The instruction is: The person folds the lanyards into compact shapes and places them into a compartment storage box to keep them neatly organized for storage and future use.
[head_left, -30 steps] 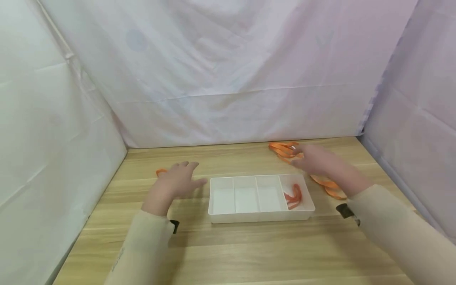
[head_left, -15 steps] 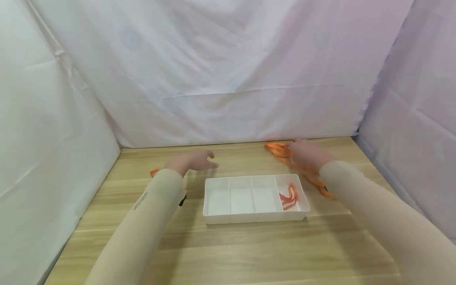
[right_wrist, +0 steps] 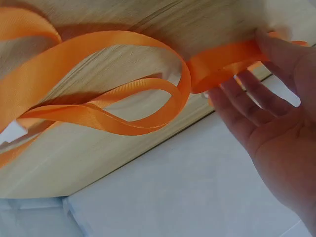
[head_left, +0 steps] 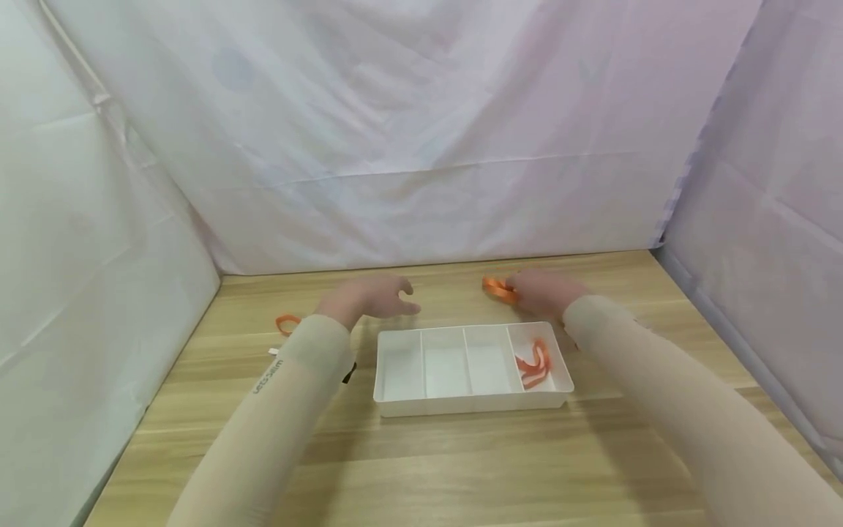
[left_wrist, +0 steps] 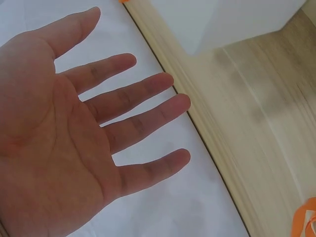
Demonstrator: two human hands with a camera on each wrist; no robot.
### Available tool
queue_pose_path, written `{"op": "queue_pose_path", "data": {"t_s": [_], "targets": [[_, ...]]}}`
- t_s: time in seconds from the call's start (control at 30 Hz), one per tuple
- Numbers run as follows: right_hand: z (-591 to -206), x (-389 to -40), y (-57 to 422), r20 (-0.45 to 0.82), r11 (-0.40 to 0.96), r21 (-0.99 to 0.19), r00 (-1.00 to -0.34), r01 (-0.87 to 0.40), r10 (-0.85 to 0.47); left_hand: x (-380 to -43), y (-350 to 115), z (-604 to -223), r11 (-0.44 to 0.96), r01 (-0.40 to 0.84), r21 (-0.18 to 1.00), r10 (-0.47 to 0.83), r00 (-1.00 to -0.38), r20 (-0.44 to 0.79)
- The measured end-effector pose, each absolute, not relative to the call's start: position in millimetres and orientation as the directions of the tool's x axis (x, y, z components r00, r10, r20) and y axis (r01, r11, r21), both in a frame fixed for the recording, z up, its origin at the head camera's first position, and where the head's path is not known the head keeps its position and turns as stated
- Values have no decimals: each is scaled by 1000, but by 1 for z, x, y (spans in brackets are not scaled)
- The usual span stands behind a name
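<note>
Pulling the orange ribbon (right_wrist: pixel 224 61), pinched by the right hand (head_left: pixel 543 290) at the tray's (head_left: pixel 470 403) one o'clock, might tangle its loose loops; left hand (head_left: pixel 378 296) empty, fingers spread.

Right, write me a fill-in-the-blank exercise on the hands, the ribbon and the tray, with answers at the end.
1. The ribbon held by the right hand is ____ in colour.
2. The white tray is divided into ____ compartments.
3. The reddish strip inside the tray lies in the compartment at the person's far ____.
4. The left hand, with its fingers spread, is holding ____.

Missing words: orange; four; right; nothing.
</note>
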State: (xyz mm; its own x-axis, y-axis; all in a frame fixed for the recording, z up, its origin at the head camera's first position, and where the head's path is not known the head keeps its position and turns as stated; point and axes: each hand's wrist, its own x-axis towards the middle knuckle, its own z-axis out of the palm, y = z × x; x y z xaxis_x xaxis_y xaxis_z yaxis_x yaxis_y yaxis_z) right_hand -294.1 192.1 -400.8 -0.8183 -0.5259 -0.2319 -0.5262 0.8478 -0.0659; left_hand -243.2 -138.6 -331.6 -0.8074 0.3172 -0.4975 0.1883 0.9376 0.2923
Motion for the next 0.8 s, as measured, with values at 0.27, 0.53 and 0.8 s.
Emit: {"op": "queue_pose_path", "data": {"t_s": [0.27,0.53,0.8], "targets": [[-391,-304,193,-257,857,-273,-826,-436,-502,-241,-128,-325,916,239,321,374,-797,-475],[-338,-300,183,-174,766,-388,-775,-513,-607,-236,-109,-316,883,319,344,442,-812,-381],[-261,-260,145,-33,648,-445,-711,-619,-702,-224,-93,-305,855,297,425,418,-880,-226]]}}
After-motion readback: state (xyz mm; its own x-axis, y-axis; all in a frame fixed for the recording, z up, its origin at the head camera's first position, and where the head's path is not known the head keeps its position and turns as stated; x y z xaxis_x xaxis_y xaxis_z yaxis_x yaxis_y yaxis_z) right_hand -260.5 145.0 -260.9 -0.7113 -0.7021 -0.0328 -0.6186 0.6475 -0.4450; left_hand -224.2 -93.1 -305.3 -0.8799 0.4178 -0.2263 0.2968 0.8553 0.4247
